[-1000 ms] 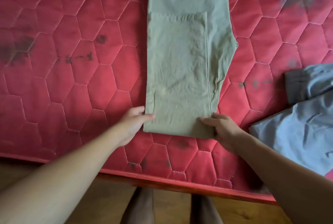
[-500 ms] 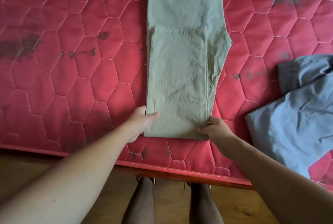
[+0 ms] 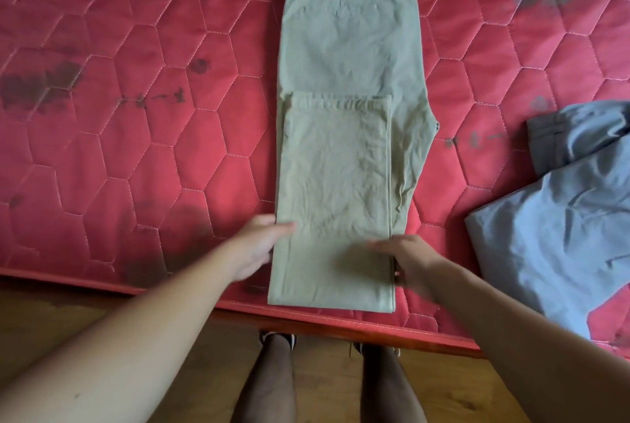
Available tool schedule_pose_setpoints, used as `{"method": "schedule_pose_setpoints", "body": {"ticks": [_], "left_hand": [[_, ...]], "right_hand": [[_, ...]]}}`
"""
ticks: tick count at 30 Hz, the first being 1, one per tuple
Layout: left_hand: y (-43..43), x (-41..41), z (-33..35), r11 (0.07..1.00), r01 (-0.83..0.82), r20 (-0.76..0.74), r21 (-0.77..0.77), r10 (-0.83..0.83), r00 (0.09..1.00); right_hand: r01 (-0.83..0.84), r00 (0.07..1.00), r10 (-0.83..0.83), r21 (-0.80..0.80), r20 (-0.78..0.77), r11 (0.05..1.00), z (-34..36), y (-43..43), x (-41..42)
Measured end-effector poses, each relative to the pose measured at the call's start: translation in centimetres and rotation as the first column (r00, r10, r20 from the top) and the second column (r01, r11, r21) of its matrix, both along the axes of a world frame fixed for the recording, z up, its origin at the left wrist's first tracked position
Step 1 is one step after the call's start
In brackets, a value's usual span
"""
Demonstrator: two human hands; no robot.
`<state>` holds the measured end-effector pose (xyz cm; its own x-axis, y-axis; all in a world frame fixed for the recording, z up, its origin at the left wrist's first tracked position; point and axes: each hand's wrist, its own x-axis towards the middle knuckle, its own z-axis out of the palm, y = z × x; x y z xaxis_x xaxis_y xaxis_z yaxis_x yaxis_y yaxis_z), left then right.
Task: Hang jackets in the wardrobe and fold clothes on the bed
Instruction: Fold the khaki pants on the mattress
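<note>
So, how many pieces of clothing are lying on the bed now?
2. The khaki trousers lie folded in the middle of the mattress; a grey-blue garment lies at the right, cut off by the frame, so more may be hidden there.

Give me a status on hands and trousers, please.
Left hand at khaki trousers' left edge, grip unclear. Right hand flat on them, blurred. Trousers folded once on mattress. Grey garment apart, to the right.

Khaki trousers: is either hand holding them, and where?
The left hand appears to pinch the khaki trousers at the left edge near the fold; right hand, blurred, lies flat on top, not gripping.
</note>
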<state>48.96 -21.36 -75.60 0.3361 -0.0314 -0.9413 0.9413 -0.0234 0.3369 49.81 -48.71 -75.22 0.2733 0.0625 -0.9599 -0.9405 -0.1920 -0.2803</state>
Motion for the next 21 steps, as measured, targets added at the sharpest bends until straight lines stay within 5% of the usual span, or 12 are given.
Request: {"method": "schedule_pose_setpoints", "body": {"ticks": [7,13,21], "left_hand": [[-0.8,10.5,0.7,0.995,-0.096,0.208,-0.008,0.095,0.973],[-1.1,12.0,1.7,0.985,-0.023,0.301,0.171,-0.030,0.953],[0.6,24.8,4.4,0.990,-0.104,0.472,0.093,0.049,0.880]], "right_hand": [[0.177,0.955,-0.178,0.022,0.236,0.984,-0.3,3.0,10.4],[0.168,0.945,-0.153,-0.029,0.288,0.985,1.2,3.4,12.1],[0.118,0.854,-0.147,0.088,0.499,0.989,5.5,3.8,25.0]]}}
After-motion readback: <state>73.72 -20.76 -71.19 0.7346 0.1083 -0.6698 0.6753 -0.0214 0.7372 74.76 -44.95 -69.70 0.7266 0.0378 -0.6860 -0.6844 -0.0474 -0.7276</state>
